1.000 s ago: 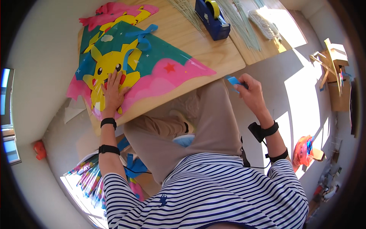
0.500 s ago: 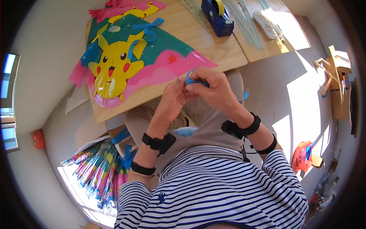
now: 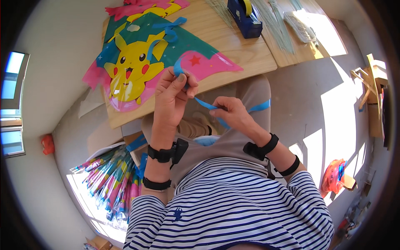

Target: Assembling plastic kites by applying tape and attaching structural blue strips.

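Observation:
Between my two hands a narrow blue ribbon (image 3: 203, 103) runs taut over my lap. My left hand (image 3: 173, 91) pinches it between thumb and fingers, and a short end curls up above the fingertips. My right hand (image 3: 233, 112), lower and to the right, grips another stretch, with more ribbon trailing beside it across my thigh. Just beyond my left hand, a kite (image 3: 129, 71) of thin sheet lies on the table, printed with a yellow cartoon figure on green and pink. Loose blue ribbon (image 3: 168, 31) lies curled on its upper part.
The wooden table (image 3: 250, 71) has a blue tape dispenser (image 3: 246, 21), thin pale rods (image 3: 277, 29) and a clear plastic box (image 3: 299, 27) at the back right. Several packed kites (image 3: 110, 179) lie at lower left. A red bag (image 3: 333, 177) sits on the floor at right.
My hands have moved apart, the left one up and leftward, the right one down and rightward. The ribbon that was bunched between them is now stretched out.

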### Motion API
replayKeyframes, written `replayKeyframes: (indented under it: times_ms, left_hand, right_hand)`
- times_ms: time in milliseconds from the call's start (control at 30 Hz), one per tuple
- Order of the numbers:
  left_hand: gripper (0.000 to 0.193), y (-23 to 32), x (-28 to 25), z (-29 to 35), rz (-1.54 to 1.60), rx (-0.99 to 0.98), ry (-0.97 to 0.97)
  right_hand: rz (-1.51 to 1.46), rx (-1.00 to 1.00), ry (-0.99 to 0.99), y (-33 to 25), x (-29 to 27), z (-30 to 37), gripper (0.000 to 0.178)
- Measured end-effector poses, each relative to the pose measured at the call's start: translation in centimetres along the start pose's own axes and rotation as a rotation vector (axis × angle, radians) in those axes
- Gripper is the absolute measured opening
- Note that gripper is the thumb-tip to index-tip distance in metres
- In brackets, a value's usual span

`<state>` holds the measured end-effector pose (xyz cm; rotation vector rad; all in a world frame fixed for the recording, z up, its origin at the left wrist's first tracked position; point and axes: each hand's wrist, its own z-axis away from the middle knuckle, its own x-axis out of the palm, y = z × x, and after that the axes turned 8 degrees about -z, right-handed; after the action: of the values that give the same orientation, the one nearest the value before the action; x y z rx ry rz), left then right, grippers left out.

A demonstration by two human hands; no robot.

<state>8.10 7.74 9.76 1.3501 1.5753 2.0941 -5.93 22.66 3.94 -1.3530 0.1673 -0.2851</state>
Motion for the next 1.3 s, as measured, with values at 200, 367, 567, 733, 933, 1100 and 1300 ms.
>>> replayKeyframes:
  times_ms: [200,367,567,733,933,1100,1300]
  left_hand:
    - [0.007,0.0,1.1,2.4,-0.229,-0.123,0.018]
    - [0.011,-1.3,1.4,3.7,-0.244,-0.242,-0.027]
    - [0.018,-1.3,0.7,4.5,-0.032,-0.344,-0.139]
    - [0.027,-1.5,0.7,5.2,-0.043,-0.305,-0.241]
    - [0.018,-2.0,-0.8,6.8,-0.475,-0.529,-0.125]
    - [0.017,-3.2,-6.2,7.6,-1.124,-0.347,-0.01]
    - [0.037,-2.1,-6.6,8.3,-1.188,-0.175,0.025]
  right_hand:
    - [-0.372,-0.074,-0.163,-3.6,0.1,-0.2,0.036]
    - [-0.588,-0.105,-0.229,-5.2,0.3,-1.0,0.036]
    - [-0.674,-0.247,-0.394,-5.3,0.4,-1.9,0.023]
    - [-0.657,-0.059,-0.274,-6.3,1.3,-1.9,0.016]
    - [-0.471,-0.084,-0.112,-7.5,2.6,-1.8,0.018]
    - [-0.542,-0.128,-0.056,-6.5,2.8,-2.8,0.019]
    - [-0.461,-0.081,-0.003,-4.0,1.4,-3.3,0.02]
